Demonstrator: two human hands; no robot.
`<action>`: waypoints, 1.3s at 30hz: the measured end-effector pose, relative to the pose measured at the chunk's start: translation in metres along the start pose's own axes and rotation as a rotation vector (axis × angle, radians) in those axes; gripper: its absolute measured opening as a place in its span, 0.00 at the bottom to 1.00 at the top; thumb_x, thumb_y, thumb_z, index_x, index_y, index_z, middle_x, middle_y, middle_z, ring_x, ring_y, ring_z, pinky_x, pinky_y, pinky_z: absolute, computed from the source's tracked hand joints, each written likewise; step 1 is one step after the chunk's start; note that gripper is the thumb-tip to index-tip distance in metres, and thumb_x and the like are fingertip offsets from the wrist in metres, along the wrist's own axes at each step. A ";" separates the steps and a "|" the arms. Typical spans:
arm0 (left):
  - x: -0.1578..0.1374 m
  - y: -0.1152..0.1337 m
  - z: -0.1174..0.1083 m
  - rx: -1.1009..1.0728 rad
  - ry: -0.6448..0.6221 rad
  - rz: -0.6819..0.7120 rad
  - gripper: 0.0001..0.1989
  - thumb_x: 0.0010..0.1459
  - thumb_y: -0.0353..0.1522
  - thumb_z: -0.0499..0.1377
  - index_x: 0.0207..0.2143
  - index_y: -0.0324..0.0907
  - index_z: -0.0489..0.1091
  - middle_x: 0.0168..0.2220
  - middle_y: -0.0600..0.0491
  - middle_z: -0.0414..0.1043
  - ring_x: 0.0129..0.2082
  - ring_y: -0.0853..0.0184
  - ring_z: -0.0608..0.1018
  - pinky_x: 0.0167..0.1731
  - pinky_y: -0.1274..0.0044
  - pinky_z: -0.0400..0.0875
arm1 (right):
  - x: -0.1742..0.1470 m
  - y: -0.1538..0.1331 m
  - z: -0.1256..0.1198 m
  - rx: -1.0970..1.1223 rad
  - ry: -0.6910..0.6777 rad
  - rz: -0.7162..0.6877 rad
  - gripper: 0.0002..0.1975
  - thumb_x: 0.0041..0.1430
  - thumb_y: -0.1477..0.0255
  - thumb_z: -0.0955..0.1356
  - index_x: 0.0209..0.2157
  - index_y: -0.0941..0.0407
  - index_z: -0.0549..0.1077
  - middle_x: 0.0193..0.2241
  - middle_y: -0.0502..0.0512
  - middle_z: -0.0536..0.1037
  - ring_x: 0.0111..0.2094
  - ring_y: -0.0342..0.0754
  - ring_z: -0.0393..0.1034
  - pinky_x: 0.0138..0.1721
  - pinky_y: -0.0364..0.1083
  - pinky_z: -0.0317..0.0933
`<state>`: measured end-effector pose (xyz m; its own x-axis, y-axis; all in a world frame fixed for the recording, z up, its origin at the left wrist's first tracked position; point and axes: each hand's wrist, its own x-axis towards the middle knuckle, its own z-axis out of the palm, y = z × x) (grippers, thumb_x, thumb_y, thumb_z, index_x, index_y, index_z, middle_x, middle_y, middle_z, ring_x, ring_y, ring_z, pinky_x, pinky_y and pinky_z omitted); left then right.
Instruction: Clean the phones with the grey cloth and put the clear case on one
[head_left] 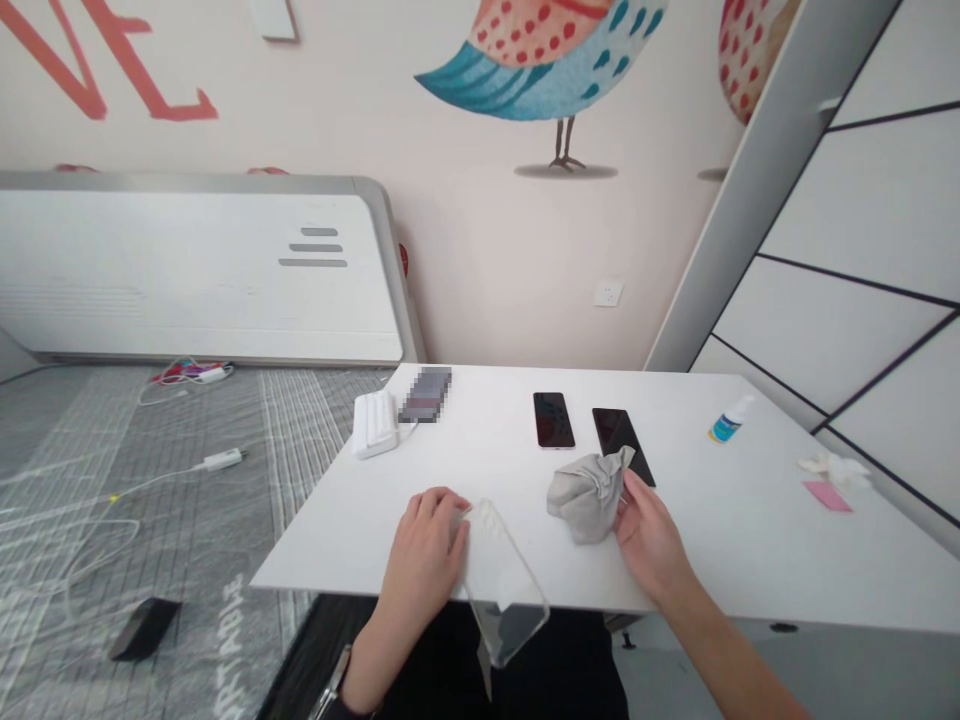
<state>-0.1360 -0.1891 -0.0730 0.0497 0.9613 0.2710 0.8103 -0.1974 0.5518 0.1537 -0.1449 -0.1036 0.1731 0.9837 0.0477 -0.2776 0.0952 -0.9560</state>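
Holding a clear phone case [504, 570] by its upper left edge, we have the thumb and fingers of our left hand [424, 555] closed on it near the corner. The case slants away from that hand, its upper part above the white table [480, 465] and its lower end reaching past the near edge, over our lap. To its right, our right hand [651, 535] pinches a bunched grey cloth [586, 500] between thumb and fingers at the cloth's right side. We cannot tell whether the cloth touches the table.

Just behind the cloth lie two dark phones: the left phone [553, 420] is wholly in view, while the right phone [616, 432] is partly hidden by the cloth, and we cannot tell if they touch. Farther right stands a small spray bottle [726, 427], and beyond it a crumpled white tissue [844, 470] lies beside a pink piece [828, 496]. Near the table's left edge we see a white box [375, 425] next to a blurred dark object [426, 395].

Left of the table, a bed [247, 540] bears a white plug [223, 460] with its cable and a black object [146, 630]. Behind everything, a socket [608, 293] sits in the wall below a painted bird [555, 65].
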 end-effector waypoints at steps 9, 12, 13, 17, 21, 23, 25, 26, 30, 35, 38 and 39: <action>0.008 0.041 0.018 -0.493 -0.162 -0.046 0.13 0.69 0.35 0.52 0.53 0.46 0.68 0.45 0.52 0.73 0.29 0.70 0.76 0.34 0.74 0.74 | -0.025 -0.015 0.029 -0.149 -0.419 -0.041 0.15 0.66 0.57 0.68 0.36 0.53 0.80 0.54 0.62 0.80 0.56 0.61 0.75 0.57 0.58 0.70; 0.005 0.051 0.028 -0.648 -0.158 -0.114 0.18 0.65 0.35 0.56 0.56 0.46 0.63 0.52 0.50 0.69 0.28 0.74 0.74 0.32 0.77 0.74 | -0.034 -0.021 0.037 -0.271 -0.527 -0.068 0.11 0.61 0.61 0.74 0.40 0.52 0.81 0.54 0.61 0.79 0.58 0.59 0.73 0.58 0.55 0.69; 0.004 0.053 0.030 -0.689 -0.159 -0.135 0.19 0.64 0.35 0.57 0.57 0.46 0.61 0.53 0.50 0.68 0.28 0.75 0.73 0.31 0.78 0.74 | -0.035 -0.021 0.039 -0.306 -0.536 -0.070 0.13 0.60 0.62 0.75 0.45 0.52 0.80 0.52 0.60 0.80 0.55 0.57 0.75 0.55 0.54 0.71; -0.010 0.056 0.028 -0.814 -0.191 -0.197 0.29 0.63 0.40 0.60 0.63 0.49 0.53 0.58 0.46 0.67 0.37 0.70 0.78 0.34 0.77 0.75 | -0.035 -0.014 0.040 -0.435 -0.441 -0.091 0.13 0.65 0.60 0.72 0.45 0.54 0.80 0.41 0.57 0.84 0.43 0.54 0.80 0.44 0.49 0.74; -0.034 0.056 0.018 -0.865 -0.444 -0.301 0.26 0.66 0.45 0.58 0.62 0.47 0.60 0.55 0.43 0.72 0.47 0.60 0.80 0.33 0.76 0.76 | -0.037 -0.008 0.037 -0.566 -0.253 -0.187 0.18 0.71 0.56 0.66 0.33 0.55 0.75 0.26 0.52 0.78 0.27 0.48 0.73 0.29 0.44 0.66; -0.044 0.054 0.011 -0.800 -0.539 -0.342 0.22 0.68 0.46 0.55 0.59 0.46 0.65 0.47 0.47 0.74 0.42 0.62 0.79 0.31 0.77 0.76 | -0.039 -0.010 0.037 -0.637 -0.242 -0.242 0.21 0.72 0.55 0.64 0.28 0.54 0.72 0.20 0.48 0.70 0.22 0.46 0.66 0.26 0.44 0.60; -0.050 0.051 0.003 -0.711 -0.569 -0.344 0.22 0.69 0.46 0.54 0.59 0.45 0.67 0.37 0.53 0.72 0.33 0.65 0.77 0.30 0.77 0.75 | -0.041 -0.017 0.038 -0.697 -0.315 -0.292 0.21 0.73 0.57 0.64 0.28 0.53 0.73 0.19 0.48 0.70 0.21 0.45 0.64 0.27 0.44 0.60; -0.052 0.049 -0.001 -0.677 -0.570 -0.343 0.22 0.70 0.47 0.54 0.59 0.46 0.68 0.33 0.56 0.70 0.29 0.67 0.75 0.30 0.77 0.75 | -0.042 -0.021 0.039 -0.718 -0.370 -0.313 0.20 0.73 0.57 0.64 0.31 0.53 0.75 0.22 0.49 0.73 0.23 0.46 0.67 0.29 0.44 0.62; -0.053 0.045 -0.013 -0.554 -0.493 -0.286 0.22 0.70 0.45 0.53 0.60 0.47 0.69 0.33 0.55 0.73 0.27 0.66 0.76 0.30 0.76 0.75 | -0.041 -0.030 0.038 -0.773 -0.525 -0.378 0.15 0.73 0.60 0.63 0.46 0.52 0.79 0.41 0.56 0.83 0.42 0.52 0.78 0.45 0.47 0.69; -0.047 0.057 -0.023 -0.485 -0.547 -0.198 0.15 0.68 0.39 0.53 0.53 0.48 0.73 0.30 0.57 0.73 0.24 0.67 0.75 0.29 0.77 0.73 | -0.044 -0.023 0.036 -0.900 -0.482 -0.394 0.21 0.74 0.61 0.61 0.27 0.54 0.73 0.21 0.53 0.74 0.23 0.49 0.70 0.29 0.45 0.62; -0.045 0.057 -0.022 -0.512 -0.549 -0.210 0.14 0.67 0.38 0.54 0.51 0.47 0.73 0.27 0.58 0.70 0.24 0.68 0.72 0.27 0.79 0.71 | -0.049 -0.024 0.037 -0.937 -0.510 -0.390 0.20 0.74 0.64 0.61 0.29 0.54 0.74 0.20 0.53 0.75 0.22 0.49 0.71 0.29 0.45 0.63; -0.045 0.055 -0.021 -0.541 -0.555 -0.239 0.14 0.68 0.40 0.55 0.52 0.47 0.72 0.26 0.59 0.69 0.24 0.68 0.71 0.26 0.79 0.71 | -0.049 -0.026 0.036 -0.929 -0.547 -0.387 0.17 0.74 0.65 0.61 0.34 0.54 0.77 0.25 0.54 0.79 0.26 0.50 0.75 0.32 0.45 0.66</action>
<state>-0.1057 -0.2470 -0.0384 0.3089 0.9163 -0.2550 0.4480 0.0963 0.8888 0.1181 -0.1903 -0.0704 -0.4022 0.8692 0.2878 0.5495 0.4805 -0.6835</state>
